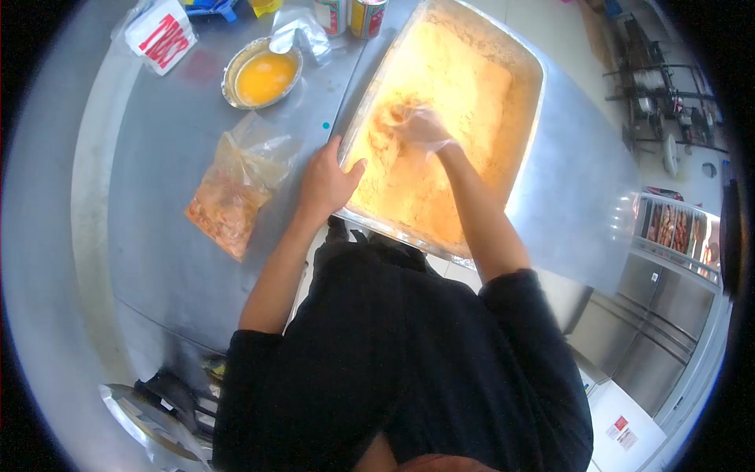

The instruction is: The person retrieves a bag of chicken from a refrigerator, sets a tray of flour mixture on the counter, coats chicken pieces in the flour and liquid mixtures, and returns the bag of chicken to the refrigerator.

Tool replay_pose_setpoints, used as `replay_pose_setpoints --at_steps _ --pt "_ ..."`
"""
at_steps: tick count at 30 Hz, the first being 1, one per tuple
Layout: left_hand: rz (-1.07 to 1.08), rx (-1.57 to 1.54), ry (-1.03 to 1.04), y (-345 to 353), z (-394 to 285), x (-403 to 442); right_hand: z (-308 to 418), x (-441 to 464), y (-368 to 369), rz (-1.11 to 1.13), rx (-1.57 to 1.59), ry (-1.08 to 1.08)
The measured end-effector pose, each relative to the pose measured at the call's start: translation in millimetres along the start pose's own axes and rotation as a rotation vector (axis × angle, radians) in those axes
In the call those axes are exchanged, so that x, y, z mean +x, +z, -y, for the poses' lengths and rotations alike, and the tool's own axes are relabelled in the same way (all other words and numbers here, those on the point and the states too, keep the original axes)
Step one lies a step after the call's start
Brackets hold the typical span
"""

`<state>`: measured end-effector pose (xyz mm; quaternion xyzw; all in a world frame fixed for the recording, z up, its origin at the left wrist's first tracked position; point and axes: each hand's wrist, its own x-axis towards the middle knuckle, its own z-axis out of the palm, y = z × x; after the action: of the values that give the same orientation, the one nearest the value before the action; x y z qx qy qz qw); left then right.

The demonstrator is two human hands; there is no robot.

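Note:
A deep rectangular tray [533, 118] holds a wide bed of pale yellow flour-like powder [464, 71]. My left hand [329, 182] grips its near left rim, with the thumb over the inner side. My right hand [425, 130], in a clear plastic glove, is down in the powder near the middle of the tray. Its fingers are blurred and partly hidden, beside a darker clumped patch. Left of the tray lies a clear plastic bag [232, 193] with what look like raw meat pieces. Beyond it stands a metal bowl [228, 85] of yellow, egg-like liquid.
Two cans, a near one [368, 17] and another [331, 16], stand at the back beside a crumpled silvery wrapper [300, 35]. A white packet with red lettering [163, 38] lies at the far left of the metal table [157, 228]. A steel refrigerator [657, 315] is off to the right.

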<state>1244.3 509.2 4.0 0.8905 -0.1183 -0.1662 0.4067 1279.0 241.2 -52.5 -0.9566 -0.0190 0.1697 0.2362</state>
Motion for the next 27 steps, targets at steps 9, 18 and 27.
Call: replay_pose_setpoints --at_steps 9,18,27 --pt "-0.007 -0.013 -0.012 0 1 0 78 -87 -36 0.302 0.025 0.063" --pt "-0.059 -0.012 0.021 4 1 0 27 -140 -40 0.126 0.337 0.292" --pt "-0.057 0.015 0.030 8 7 0 82 -129 -1 -0.066 1.263 0.710"
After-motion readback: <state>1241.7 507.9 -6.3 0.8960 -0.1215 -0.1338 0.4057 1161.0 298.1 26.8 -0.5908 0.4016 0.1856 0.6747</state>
